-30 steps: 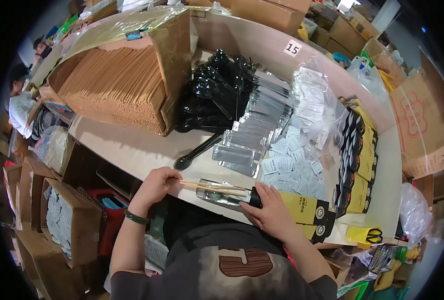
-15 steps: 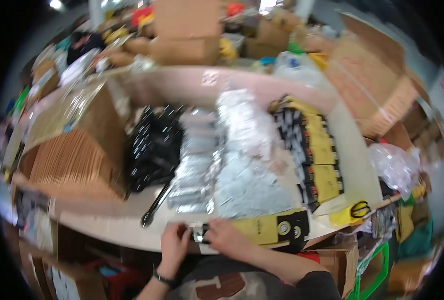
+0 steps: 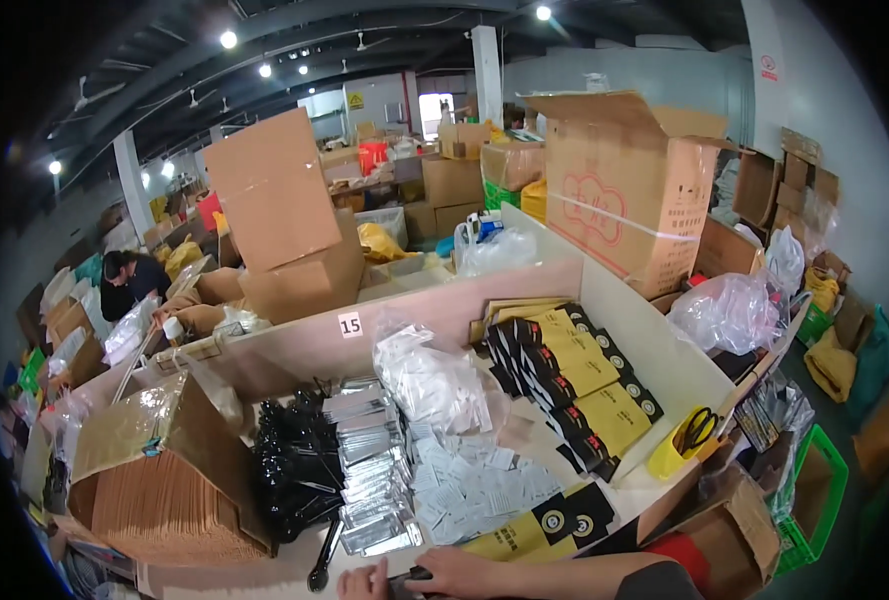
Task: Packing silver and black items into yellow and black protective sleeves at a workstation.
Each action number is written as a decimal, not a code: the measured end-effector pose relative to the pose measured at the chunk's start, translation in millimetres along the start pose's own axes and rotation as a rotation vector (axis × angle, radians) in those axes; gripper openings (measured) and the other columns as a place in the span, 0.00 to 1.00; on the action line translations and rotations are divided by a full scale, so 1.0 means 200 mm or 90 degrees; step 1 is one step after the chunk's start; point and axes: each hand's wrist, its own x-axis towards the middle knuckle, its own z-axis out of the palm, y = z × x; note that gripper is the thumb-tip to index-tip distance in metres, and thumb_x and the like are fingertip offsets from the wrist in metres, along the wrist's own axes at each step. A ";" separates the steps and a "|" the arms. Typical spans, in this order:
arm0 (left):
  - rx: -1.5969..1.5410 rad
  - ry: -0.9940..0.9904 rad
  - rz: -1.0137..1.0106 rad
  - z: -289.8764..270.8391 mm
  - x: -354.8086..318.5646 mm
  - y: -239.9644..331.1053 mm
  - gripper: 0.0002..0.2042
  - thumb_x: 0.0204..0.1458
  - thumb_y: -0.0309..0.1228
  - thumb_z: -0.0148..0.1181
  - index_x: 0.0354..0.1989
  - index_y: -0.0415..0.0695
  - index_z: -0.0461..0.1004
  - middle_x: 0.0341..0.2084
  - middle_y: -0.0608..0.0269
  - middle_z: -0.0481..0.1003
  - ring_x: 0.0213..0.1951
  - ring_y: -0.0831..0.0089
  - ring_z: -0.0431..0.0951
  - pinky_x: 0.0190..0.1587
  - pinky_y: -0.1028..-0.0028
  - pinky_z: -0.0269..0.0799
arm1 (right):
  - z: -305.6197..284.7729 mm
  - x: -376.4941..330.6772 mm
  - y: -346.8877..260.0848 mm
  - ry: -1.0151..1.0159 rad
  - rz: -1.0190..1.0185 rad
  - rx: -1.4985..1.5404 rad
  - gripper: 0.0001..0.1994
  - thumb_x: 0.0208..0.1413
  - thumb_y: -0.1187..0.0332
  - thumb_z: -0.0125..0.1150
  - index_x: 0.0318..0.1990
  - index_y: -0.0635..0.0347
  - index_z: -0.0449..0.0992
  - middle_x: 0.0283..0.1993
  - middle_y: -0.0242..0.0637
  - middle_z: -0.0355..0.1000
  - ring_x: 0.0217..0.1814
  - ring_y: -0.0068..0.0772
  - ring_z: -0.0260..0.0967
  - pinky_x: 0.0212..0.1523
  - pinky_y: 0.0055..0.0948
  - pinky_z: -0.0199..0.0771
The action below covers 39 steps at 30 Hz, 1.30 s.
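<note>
My left hand (image 3: 364,582) and my right hand (image 3: 456,574) are close together at the table's near edge, both partly cut off by the picture's lower border. Their fingers are curled by a dark piece (image 3: 411,578) between them; its kind does not show. Beside my right forearm lie flat gold-and-black packages (image 3: 536,524). Just beyond my hands are a row of silvery packets (image 3: 372,490) and a spread of small pale packets (image 3: 474,478). To the left sits a heap of glossy black plastic utensils (image 3: 289,455), with one long-handled piece (image 3: 322,562) sticking out toward me.
A carton packed with brown sheets (image 3: 164,495) stands at left. Stacked gold-and-black packages (image 3: 594,385) and a clear bag of white packets (image 3: 426,375) lie farther back. Scissors (image 3: 701,428) rest in a yellow holder (image 3: 672,455) at right. A large carton (image 3: 614,190) stands behind the board wall.
The view has tilted upward, so the room beyond shows and the table sits lower in the picture. My hands stay close together and are now partly cut off.
</note>
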 end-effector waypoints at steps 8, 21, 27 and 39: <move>0.003 -0.036 -0.101 0.13 0.05 -0.13 0.23 0.41 0.37 0.73 0.45 0.42 0.73 0.32 0.55 0.77 0.37 0.58 0.80 0.43 0.64 0.76 | -0.38 -0.19 0.48 -0.035 0.229 -0.010 0.08 0.47 0.62 0.66 0.28 0.54 0.76 0.32 0.42 0.72 0.34 0.49 0.72 0.34 0.44 0.73; -0.597 -0.293 0.206 0.22 0.12 0.19 0.19 0.44 0.26 0.68 0.43 0.39 0.69 0.43 0.53 0.68 0.46 0.63 0.71 0.51 0.66 0.68 | -0.38 -0.12 0.14 -0.222 0.083 -0.049 0.18 0.54 0.56 0.59 0.44 0.61 0.74 0.51 0.51 0.73 0.53 0.50 0.71 0.54 0.47 0.68; -0.341 0.004 -0.236 0.23 -0.01 -0.02 0.20 0.40 0.32 0.70 0.39 0.37 0.69 0.30 0.46 0.74 0.34 0.50 0.77 0.39 0.61 0.73 | -0.36 -0.03 -0.09 -0.195 0.423 -0.056 0.22 0.51 0.45 0.63 0.28 0.58 0.75 0.28 0.42 0.77 0.33 0.46 0.77 0.34 0.44 0.75; -0.258 0.163 -0.179 0.30 -0.21 -0.10 0.22 0.40 0.31 0.70 0.46 0.40 0.73 0.36 0.49 0.76 0.38 0.49 0.79 0.40 0.63 0.75 | -0.30 -0.01 -0.15 -0.299 0.454 -0.120 0.17 0.57 0.54 0.59 0.27 0.59 0.75 0.21 0.43 0.74 0.25 0.49 0.74 0.27 0.46 0.73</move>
